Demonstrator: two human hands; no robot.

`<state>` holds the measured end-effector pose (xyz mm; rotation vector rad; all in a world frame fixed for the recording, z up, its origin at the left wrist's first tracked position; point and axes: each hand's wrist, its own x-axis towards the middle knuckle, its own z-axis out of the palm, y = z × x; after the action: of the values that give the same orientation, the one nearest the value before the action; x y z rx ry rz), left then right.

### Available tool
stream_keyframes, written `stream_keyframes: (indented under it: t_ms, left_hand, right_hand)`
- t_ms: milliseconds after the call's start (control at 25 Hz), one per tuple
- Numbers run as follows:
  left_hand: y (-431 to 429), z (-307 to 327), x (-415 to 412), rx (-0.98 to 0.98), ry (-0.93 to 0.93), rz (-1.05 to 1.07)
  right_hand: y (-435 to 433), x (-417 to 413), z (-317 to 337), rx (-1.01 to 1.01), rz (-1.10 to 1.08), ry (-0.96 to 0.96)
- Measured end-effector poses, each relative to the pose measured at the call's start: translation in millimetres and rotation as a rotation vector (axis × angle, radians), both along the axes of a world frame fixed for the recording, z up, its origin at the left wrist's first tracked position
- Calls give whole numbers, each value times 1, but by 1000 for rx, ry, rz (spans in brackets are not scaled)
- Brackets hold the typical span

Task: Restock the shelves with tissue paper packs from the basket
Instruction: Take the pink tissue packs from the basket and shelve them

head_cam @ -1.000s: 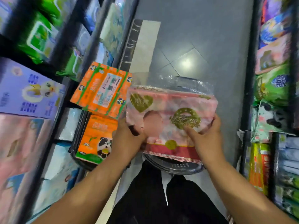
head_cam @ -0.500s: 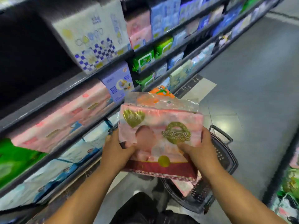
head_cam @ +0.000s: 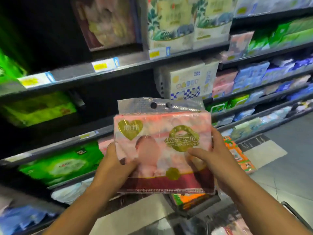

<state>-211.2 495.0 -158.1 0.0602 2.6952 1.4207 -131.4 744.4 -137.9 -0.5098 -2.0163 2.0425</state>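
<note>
Tissue pack (head_cam: 162,150) now higher, before shelves (head_cam: 132,62)

Dim aisle, motion blur at edges, wide-angle distortion.

**One head-worn, wide-angle view**

The only camera rides on the person's head and looks forward and somewhat down, with the frame tilted. It faces the shelves (head_cam: 135,63), which cross the left and top at close range. The pink tissue pack (head_cam: 162,150) fills the centre, near the lens; the floor (head_cam: 288,175) shows at the right edge.
</note>
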Motion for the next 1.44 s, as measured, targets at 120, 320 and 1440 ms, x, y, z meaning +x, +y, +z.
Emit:
stream_keyframes:
  t_ms: [120, 320, 1440]
  left_hand:
    - [-47, 35, -25, -30, 92, -10]
    - [-107, 85, -62, -15, 168, 33]
    - [-91, 206, -257, 168, 714, 342]
  right_hand:
    - [-44, -33, 30, 20, 49, 53]
    - [-93, -84, 76, 37, 79, 108]
    - [-94, -315, 214, 365, 206, 572]
